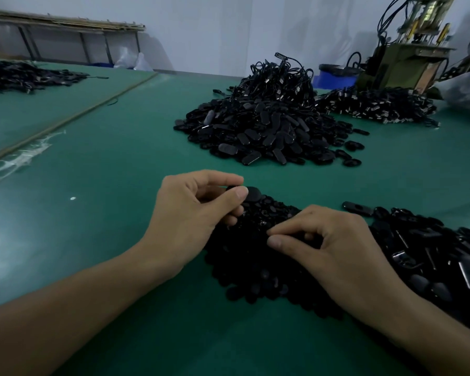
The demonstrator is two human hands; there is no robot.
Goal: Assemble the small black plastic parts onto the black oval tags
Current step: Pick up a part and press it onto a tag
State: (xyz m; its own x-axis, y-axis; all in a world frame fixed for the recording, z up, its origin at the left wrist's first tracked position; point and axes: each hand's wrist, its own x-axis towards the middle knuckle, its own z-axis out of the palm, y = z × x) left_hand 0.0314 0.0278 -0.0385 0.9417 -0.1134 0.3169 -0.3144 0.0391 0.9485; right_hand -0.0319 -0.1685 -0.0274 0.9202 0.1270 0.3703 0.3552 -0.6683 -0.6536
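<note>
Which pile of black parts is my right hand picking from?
The nearest pile, the matte one between the hands: the right hand has its fingers in it. The left hand holds a tag. Other piles lie farther off.

Dim, bluish indoor light, pale sheen on the green table (106, 172) at left, near heap (255, 267) almost solid black with detail lost, small glints on the far pile (261, 131), background machine (407, 50) slightly soft, wide-angle bending at the edges.
</note>
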